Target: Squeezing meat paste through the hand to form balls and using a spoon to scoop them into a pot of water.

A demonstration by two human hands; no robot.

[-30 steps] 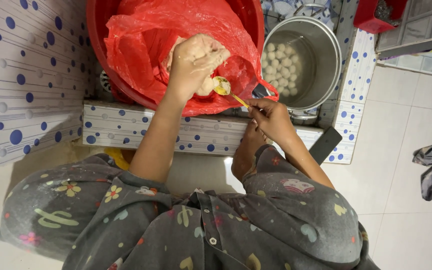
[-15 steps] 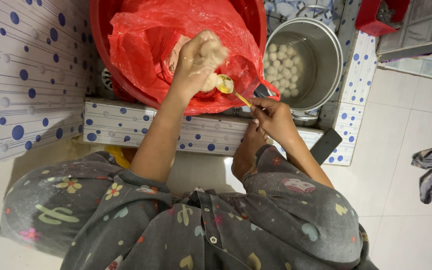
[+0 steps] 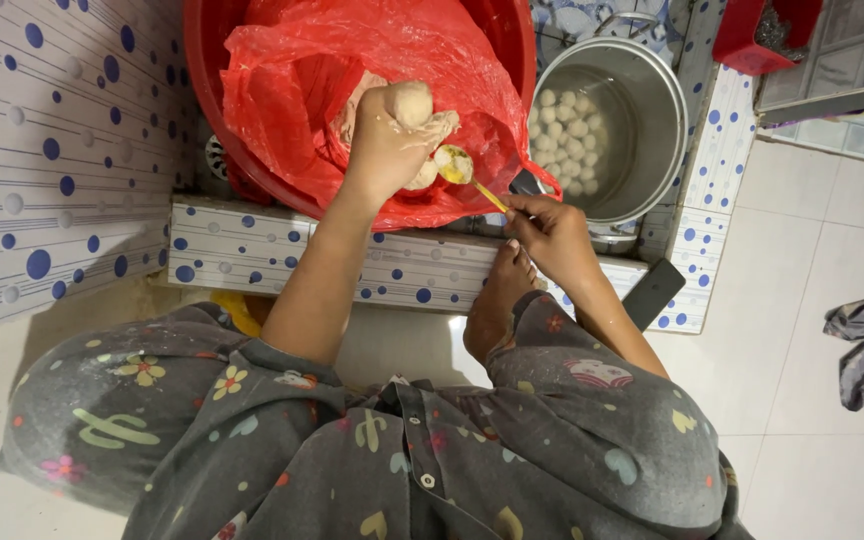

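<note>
While left hand (image 3: 392, 140) squeezes paste (image 3: 414, 102) | right hand (image 3: 552, 235) grips spoon (image 3: 457, 165) (basin rim (image 3: 202, 100) close) | pot (image 3: 652, 90) adjacent

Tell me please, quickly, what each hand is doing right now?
Left hand: closed around pale dough.
Right hand: pinching the spoon by its handle.

Our left hand (image 3: 392, 140) squeezes pale paste (image 3: 414, 102) over a red bag (image 3: 352, 60) in a red tub (image 3: 207, 90). Our right hand (image 3: 552, 240) holds a spoon (image 3: 462, 168) against it. Right, a pot (image 3: 652, 110) holds white balls (image 3: 572, 130).
</note>
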